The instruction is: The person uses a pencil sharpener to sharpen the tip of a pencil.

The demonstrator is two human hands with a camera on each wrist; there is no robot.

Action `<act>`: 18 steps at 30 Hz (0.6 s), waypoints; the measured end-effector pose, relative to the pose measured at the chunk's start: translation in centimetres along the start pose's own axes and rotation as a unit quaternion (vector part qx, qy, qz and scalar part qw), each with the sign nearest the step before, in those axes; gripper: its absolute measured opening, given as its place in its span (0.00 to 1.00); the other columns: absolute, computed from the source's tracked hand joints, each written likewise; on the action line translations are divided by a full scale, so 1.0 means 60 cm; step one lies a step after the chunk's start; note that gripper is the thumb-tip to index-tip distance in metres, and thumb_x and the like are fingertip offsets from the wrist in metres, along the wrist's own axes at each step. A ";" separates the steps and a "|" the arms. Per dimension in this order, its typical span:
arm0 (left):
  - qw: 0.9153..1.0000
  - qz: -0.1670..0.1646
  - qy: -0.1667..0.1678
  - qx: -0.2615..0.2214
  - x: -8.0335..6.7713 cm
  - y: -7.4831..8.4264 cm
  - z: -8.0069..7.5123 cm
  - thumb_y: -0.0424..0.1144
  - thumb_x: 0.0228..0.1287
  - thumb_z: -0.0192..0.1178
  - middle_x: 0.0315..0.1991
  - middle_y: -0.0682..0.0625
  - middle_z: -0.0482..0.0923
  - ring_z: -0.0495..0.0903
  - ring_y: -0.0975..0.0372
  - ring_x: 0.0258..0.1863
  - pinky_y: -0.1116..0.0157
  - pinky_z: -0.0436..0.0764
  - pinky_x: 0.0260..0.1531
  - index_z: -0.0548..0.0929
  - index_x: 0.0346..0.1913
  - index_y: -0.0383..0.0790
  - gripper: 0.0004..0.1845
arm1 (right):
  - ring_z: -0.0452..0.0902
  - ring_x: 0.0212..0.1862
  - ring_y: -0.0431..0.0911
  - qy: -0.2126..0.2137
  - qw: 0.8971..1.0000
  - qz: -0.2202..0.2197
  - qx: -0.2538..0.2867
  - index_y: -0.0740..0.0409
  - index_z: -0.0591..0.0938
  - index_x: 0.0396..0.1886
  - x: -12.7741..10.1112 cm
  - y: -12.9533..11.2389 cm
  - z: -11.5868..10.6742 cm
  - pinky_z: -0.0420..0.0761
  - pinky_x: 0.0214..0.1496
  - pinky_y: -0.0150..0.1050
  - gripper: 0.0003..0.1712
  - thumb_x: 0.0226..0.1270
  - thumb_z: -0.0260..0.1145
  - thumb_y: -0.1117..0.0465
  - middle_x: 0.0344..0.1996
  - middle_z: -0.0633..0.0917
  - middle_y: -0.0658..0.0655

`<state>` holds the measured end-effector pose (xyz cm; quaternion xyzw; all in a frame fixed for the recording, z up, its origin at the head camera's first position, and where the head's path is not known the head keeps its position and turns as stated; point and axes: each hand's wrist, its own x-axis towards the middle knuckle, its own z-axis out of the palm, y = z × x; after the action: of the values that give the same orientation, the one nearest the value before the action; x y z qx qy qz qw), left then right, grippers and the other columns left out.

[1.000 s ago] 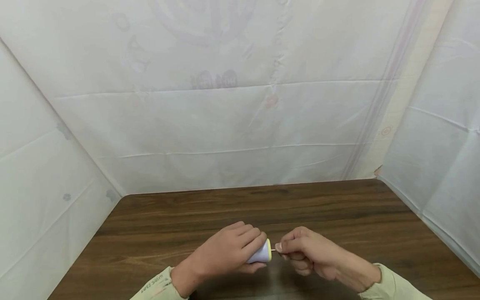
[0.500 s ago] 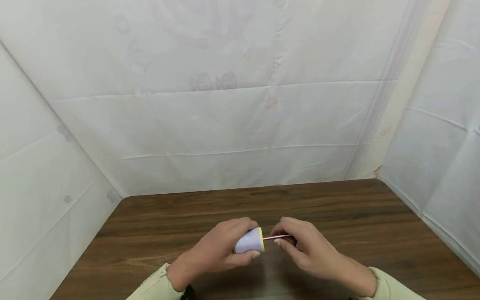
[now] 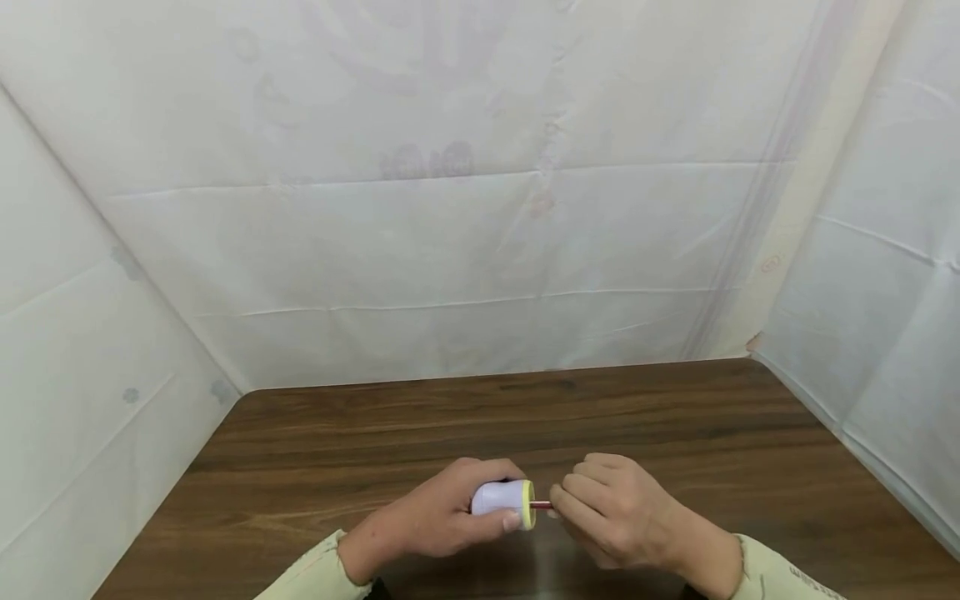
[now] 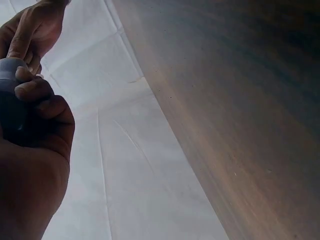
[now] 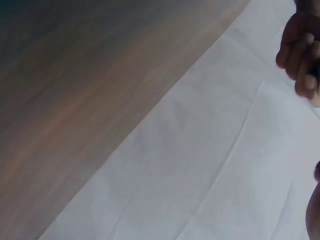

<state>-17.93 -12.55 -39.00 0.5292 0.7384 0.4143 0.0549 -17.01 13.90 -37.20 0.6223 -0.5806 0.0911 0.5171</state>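
Note:
My left hand point(image 3: 442, 517) grips a small lavender cylinder with a yellow end face point(image 3: 504, 498), held sideways just above the brown wooden table point(image 3: 337, 450). A thin reddish stick point(image 3: 542, 505) pokes out of that yellow face. My right hand point(image 3: 607, 512) pinches the stick close to the face, with its fingers curled. In the left wrist view the cylinder point(image 4: 10, 95) shows dark inside my curled left fingers point(image 4: 37, 95), and the right hand point(image 4: 35, 27) is beyond it. The right wrist view catches only fingers point(image 5: 300, 55) at its right edge.
White sheeting point(image 3: 480, 208) walls the table at the back, left and right. The table's far edge meets the back sheet, and its right edge runs along the right sheet point(image 3: 862, 350). Pale green sleeves point(image 3: 780, 575) cover both wrists.
Both hands dropped a little toward the table's near edge. The right hand slid along the stick toward the yellow face, so less of the stick shows than half a second ago.

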 end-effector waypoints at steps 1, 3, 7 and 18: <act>1.000 0.006 0.000 0.004 -0.001 -0.001 0.000 0.36 0.79 0.60 0.35 0.54 0.81 0.75 0.75 0.29 0.74 0.81 0.26 0.79 0.57 0.43 0.09 | 0.62 0.23 0.35 -0.001 1.000 0.005 0.008 0.61 0.81 0.29 0.001 -0.002 0.001 0.64 0.26 0.24 0.15 0.79 0.56 0.66 0.22 0.74 0.48; 1.000 0.016 0.000 0.013 -0.003 -0.001 0.000 0.36 0.79 0.60 0.36 0.53 0.81 0.75 0.75 0.30 0.75 0.80 0.26 0.79 0.58 0.42 0.10 | 0.58 0.22 0.34 -0.006 0.999 0.021 0.027 0.61 0.80 0.29 0.001 -0.007 0.004 0.61 0.26 0.23 0.14 0.78 0.55 0.67 0.21 0.72 0.47; 0.998 0.027 0.002 0.048 -0.006 -0.001 -0.003 0.40 0.79 0.61 0.38 0.53 0.81 0.76 0.75 0.31 0.77 0.79 0.28 0.78 0.59 0.43 0.12 | 0.55 0.22 0.30 -0.017 0.992 0.082 0.093 0.59 0.79 0.29 -0.005 -0.021 0.011 0.57 0.27 0.18 0.15 0.81 0.54 0.66 0.20 0.70 0.44; 0.891 0.151 0.049 0.425 0.007 0.021 -0.012 0.54 0.72 0.67 0.44 0.55 0.77 0.77 0.66 0.39 0.73 0.80 0.44 0.78 0.56 0.39 0.23 | 0.54 0.17 0.29 -0.094 0.573 0.546 0.604 0.73 0.74 0.30 -0.007 -0.041 -0.018 0.57 0.15 0.28 0.17 0.82 0.60 0.65 0.16 0.65 0.43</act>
<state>-17.59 -12.47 -37.53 0.5862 0.7567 0.0896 -0.2751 -14.62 14.45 -38.35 0.3608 -0.6659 0.6267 -0.1835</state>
